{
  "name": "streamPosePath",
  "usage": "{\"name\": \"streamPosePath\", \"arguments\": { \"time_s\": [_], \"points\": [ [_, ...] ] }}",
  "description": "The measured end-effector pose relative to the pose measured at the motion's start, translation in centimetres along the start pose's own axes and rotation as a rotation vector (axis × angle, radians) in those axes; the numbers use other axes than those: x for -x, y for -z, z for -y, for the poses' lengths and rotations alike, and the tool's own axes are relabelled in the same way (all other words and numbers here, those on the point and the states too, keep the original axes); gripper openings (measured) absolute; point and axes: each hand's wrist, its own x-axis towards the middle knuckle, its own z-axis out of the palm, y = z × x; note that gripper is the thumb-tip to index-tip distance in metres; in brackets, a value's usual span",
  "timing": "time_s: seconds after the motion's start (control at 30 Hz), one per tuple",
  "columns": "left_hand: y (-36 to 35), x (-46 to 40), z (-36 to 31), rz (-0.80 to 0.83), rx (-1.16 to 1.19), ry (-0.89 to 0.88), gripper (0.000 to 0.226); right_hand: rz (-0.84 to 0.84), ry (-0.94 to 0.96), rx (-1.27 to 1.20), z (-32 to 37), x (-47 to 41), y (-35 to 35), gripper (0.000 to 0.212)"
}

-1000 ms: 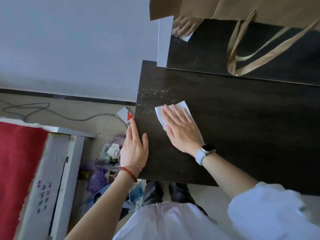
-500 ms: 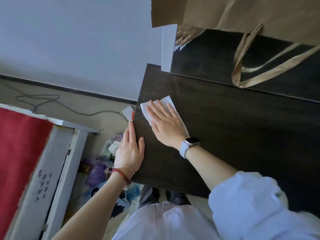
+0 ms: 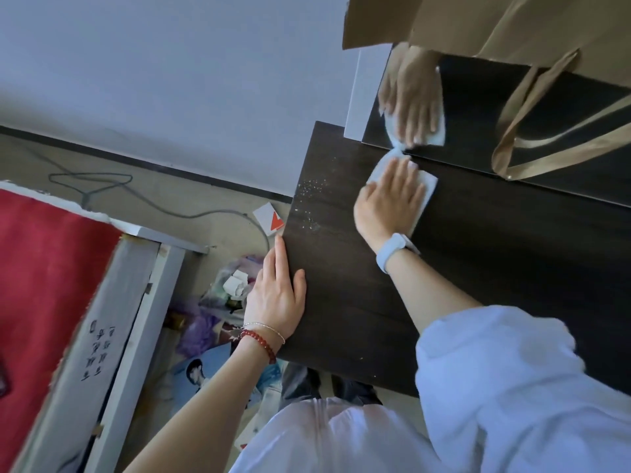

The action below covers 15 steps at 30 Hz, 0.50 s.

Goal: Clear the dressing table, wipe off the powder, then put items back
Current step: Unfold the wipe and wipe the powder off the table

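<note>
A person's right hand (image 3: 389, 199) presses a white wipe (image 3: 421, 191) flat against the dark dressing-table surface (image 3: 495, 268), the fingers (image 3: 406, 172) straight and spread, their tips close to the foot of the mirror (image 3: 478, 107) at the back. The mirror shows the same hand and wipe in reflection. The left hand (image 3: 273, 295) rests on the surface's left edge, well toward the person from the mirror, its fingers straight and laid along the edge, holding nothing.

The clearing stage appears finished as far as the frame shows: no toiletries or other items stand on the visible part of the surface. Wiping is under way but not complete. A scatter of pale powder (image 3: 309, 203) remains to the left of the mirror's lower corner, near the surface's far left edge, just left of the wipe and untouched by it. A few faint specks also show along the near edge, farthest from the mirror.

Below the surface's left edge, away from the mirror, bags and loose odds and ends (image 3: 225, 291) lie on the floor; whether these are the removed items cannot be told. A brown paper bag (image 3: 512, 25) with ribbon handles hangs over the mirror's top.

Judged from this, the remaining powder patch must be swept up, then the return of items, not yet begun, follows.
</note>
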Motion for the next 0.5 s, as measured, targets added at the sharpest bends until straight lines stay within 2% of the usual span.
{"name": "streamPosePath", "arguments": {
  "time_s": [0.13,0.27,0.37,0.43,0.5],
  "points": [
    [0.1,0.0,0.0,0.001,-0.007,-0.009,0.061,0.092,0.28,-0.022,1.5,0.8,-0.1,0.057],
    [0.1,0.0,0.0,0.004,-0.001,-0.004,0.061,0.074,0.37,-0.045,-1.2,1.6,0.8,0.05],
    [0.1,0.0,0.0,0.006,0.002,-0.003,0.061,0.162,0.506,0.052,-2.6,2.5,0.3,0.055],
    [0.1,0.0,-0.1,0.001,0.003,-0.003,0.061,0.133,0.459,0.057,-3.2,2.1,0.2,0.063],
    [0.1,0.0,-0.1,0.001,0.01,-0.005,0.06,0.07,0.288,0.046,-3.7,1.4,0.5,0.059]
  ]
}}
